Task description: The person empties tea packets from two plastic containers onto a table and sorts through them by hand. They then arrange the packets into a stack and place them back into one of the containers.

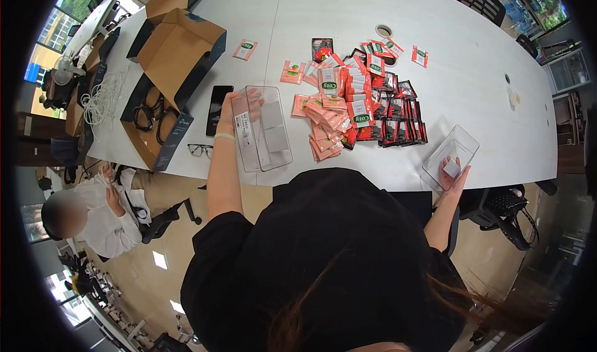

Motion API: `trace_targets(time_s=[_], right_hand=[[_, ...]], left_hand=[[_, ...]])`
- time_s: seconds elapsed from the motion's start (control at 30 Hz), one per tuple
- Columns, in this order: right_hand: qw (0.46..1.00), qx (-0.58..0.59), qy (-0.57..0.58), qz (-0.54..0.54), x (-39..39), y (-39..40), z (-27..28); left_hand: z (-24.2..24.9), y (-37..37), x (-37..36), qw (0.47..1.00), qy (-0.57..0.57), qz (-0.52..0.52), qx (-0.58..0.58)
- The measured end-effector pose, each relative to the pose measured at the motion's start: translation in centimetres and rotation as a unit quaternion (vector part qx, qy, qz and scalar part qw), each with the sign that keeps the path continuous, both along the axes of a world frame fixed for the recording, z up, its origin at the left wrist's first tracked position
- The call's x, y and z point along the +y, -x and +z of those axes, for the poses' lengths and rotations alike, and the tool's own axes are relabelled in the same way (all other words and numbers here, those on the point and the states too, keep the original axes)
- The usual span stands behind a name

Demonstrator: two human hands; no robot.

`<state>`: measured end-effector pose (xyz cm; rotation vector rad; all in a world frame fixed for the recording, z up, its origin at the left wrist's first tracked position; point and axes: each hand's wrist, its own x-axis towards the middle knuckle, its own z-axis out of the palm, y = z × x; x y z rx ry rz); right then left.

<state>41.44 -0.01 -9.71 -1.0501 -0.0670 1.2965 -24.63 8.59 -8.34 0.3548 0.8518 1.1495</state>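
My left hand (pixel 229 112) is closed on the side of a long clear plastic bin (pixel 282 153), which has a barcode label on its wall and is tilted over the table's near left part. My right hand (pixel 453 176) grips a smaller clear plastic bin (pixel 466 142) near the table's front edge, its fingers showing through the plastic. Between the two bins lies a heap of pink sachets (pixel 326 119), with red-and-white Cozy sachets (pixel 360 112) among them. Black-and-red sachets (pixel 401 130) are bunched along the heap's right side.
Left of the long bin are a black phone (pixel 219 109), glasses (pixel 200 148) and an open cardboard box (pixel 177 44) with black cables. A tape roll (pixel 384 31) and single sachets (pixel 420 56) lie farther back. Another person (pixel 115 218) sits at the left.
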Motion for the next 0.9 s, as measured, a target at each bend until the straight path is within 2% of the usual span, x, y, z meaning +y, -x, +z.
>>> trace_targets(time_s=[0.17, 0.23, 0.37, 0.43, 0.57, 0.67, 0.7, 0.73, 0.77, 0.8, 0.83, 0.87, 0.9], right_hand=[[0.993, -0.072, 0.09, -0.009, 0.0, -1.9, 0.4], [0.985, -0.119, 0.109, 0.052, -0.1, -4.0, -0.6], [0.979, -0.145, 0.119, 0.08, -0.3, -5.3, -0.3], [0.968, -0.169, 0.169, 0.081, -0.3, -5.3, 1.2], [0.972, -0.126, 0.145, 0.137, -0.4, -8.1, 0.7], [0.947, -0.233, 0.181, 0.127, -0.4, -7.2, 1.0], [0.946, -0.245, 0.164, 0.136, -0.5, -7.4, 0.5], [0.948, -0.243, 0.136, 0.154, -0.8, -8.7, -0.8], [0.944, -0.264, 0.117, 0.161, -0.8, -8.3, -0.9], [0.948, -0.262, 0.124, 0.133, -0.7, -7.8, -0.9], [0.95, -0.261, 0.112, 0.132, -0.6, -6.8, -0.1], [0.952, -0.241, 0.066, 0.179, -0.4, -11.3, -3.8], [0.947, -0.252, 0.074, 0.182, -0.8, -12.0, -4.3]], left_hand=[[0.2, 0.3, 0.0, 1.0, 0.015, -0.01, -0.001], [0.8, 0.0, -0.1, 1.0, 0.012, 0.003, 0.002], [0.1, 0.9, 0.3, 1.0, 0.025, -0.003, 0.018], [0.8, 0.9, 0.4, 0.996, 0.031, -0.008, 0.085], [-0.3, 2.2, 1.0, 0.985, 0.028, 0.042, 0.164], [-1.6, 3.1, 0.8, 0.937, 0.038, 0.055, 0.341], [-1.6, 2.6, 0.7, 0.923, 0.063, 0.082, 0.37], [-1.8, 2.8, 0.8, 0.905, 0.067, 0.048, 0.416], [-1.7, 2.2, 0.4, 0.869, 0.028, 0.08, 0.488], [-2.5, 1.8, 0.4, 0.892, 0.023, 0.112, 0.436], [-8.5, 4.4, 2.3, 0.859, 0.065, 0.101, 0.498], [-6.4, 3.2, 2.5, 0.826, 0.108, 0.031, 0.552], [-4.9, 2.0, 1.9, 0.83, 0.079, 0.035, 0.551]])
